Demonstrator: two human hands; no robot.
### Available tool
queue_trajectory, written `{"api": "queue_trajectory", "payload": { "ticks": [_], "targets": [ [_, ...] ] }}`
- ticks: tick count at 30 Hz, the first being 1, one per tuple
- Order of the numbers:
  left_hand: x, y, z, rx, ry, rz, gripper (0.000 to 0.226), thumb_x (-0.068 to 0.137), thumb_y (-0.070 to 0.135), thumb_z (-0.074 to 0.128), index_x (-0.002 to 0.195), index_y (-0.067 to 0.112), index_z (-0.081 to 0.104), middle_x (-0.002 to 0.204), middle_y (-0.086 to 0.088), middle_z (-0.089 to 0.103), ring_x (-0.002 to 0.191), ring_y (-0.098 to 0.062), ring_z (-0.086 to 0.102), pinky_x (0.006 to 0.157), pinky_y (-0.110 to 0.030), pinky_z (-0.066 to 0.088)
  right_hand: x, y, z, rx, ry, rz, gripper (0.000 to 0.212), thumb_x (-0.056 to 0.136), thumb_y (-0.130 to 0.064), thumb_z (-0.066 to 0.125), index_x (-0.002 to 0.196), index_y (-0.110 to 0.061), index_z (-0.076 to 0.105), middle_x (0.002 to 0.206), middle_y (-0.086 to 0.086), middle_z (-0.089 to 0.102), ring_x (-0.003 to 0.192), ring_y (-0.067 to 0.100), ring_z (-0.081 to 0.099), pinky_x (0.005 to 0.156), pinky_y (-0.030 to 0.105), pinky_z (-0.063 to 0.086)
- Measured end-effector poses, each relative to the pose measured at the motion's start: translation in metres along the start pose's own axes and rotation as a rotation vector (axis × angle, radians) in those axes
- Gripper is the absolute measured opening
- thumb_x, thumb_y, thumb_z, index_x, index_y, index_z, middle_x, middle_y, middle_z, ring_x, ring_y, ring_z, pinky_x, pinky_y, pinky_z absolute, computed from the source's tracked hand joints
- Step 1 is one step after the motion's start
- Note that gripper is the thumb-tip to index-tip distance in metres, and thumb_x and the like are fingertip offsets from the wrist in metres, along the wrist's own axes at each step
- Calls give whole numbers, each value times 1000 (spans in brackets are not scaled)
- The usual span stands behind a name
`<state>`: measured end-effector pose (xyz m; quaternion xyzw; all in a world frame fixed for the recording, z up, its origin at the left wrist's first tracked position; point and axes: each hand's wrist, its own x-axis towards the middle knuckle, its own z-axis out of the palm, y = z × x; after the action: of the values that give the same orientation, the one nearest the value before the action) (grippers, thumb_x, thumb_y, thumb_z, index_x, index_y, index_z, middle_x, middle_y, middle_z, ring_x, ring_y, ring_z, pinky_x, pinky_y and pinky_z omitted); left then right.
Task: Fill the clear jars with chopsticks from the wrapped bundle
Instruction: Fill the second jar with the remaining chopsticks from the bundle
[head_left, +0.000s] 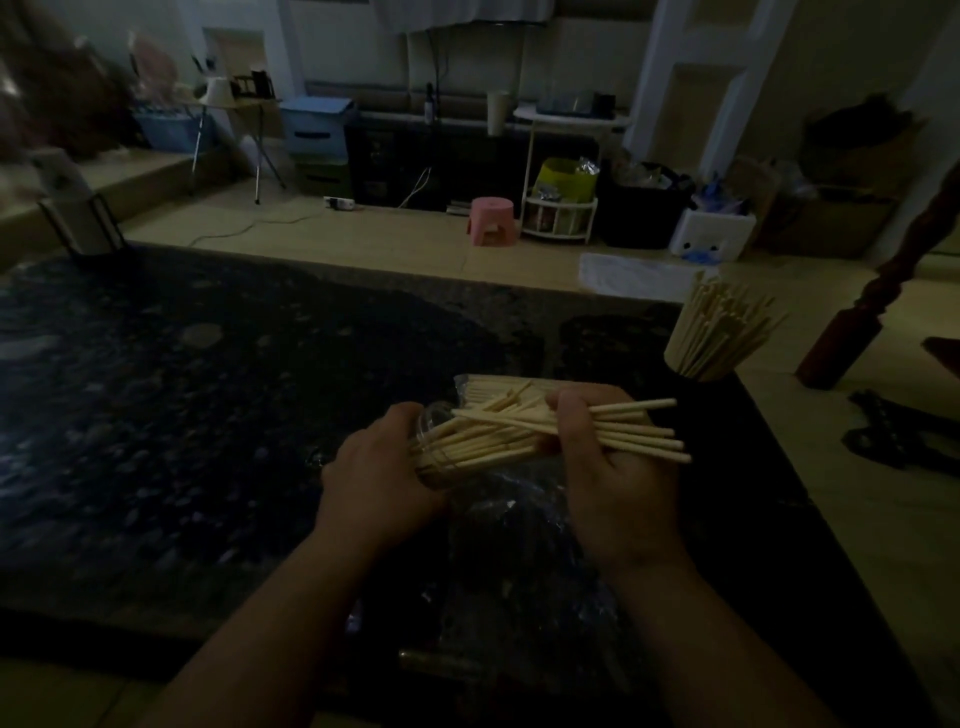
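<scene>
My left hand (382, 470) grips a clear jar (441, 423) tipped on its side, mouth toward the right, with pale chopsticks inside it. My right hand (610, 462) is closed around a handful of chopsticks (639, 434) whose left ends reach into the jar's mouth and whose right ends stick out past my fingers. Just behind both hands lies the plastic-wrapped bundle (498, 387) of chopsticks on the dark table (208, 395). A second clear jar (711, 332), standing upright and packed with chopsticks, is at the table's right edge.
Crumpled clear wrap (519, 514) lies on the table under my wrists. Past the far edge are a pink stool (491, 221), a white rack (558, 208) and boxes on the floor. A dark red wooden post (878, 306) stands right of the table.
</scene>
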<state>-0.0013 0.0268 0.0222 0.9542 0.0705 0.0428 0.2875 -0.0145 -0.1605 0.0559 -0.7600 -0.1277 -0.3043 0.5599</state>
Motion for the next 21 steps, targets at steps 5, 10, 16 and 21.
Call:
{"api": "queue_trajectory", "payload": {
  "ticks": [5,10,16,21],
  "targets": [
    [-2,1,-1,5,-17,36,76,59,53,76,124,45,39,111,11,58,103,-18,57,88,-46,50,3,9,-4,18,54,235,22,93,-39,57,73,-32,64,70,-7,67,70,7,66,66,26,53],
    [-2,3,-2,-26,4,76,74,59,54,76,124,44,40,106,13,59,99,-16,58,86,-45,51,7,10,-5,13,85,335,17,93,-29,59,78,-27,66,77,-9,67,72,-3,63,63,10,47],
    [-2,2,2,-24,21,101,74,57,52,76,121,48,39,108,15,60,100,-15,59,86,-46,51,9,14,-3,24,52,432,9,82,-30,73,89,-26,68,88,-12,67,80,-4,62,64,7,45],
    [-2,3,2,-26,30,104,74,57,54,76,120,46,39,105,18,59,98,-12,59,85,-45,52,11,9,-5,95,216,417,33,80,-24,76,103,-25,53,87,-6,60,78,5,59,68,21,47]
  ]
}}
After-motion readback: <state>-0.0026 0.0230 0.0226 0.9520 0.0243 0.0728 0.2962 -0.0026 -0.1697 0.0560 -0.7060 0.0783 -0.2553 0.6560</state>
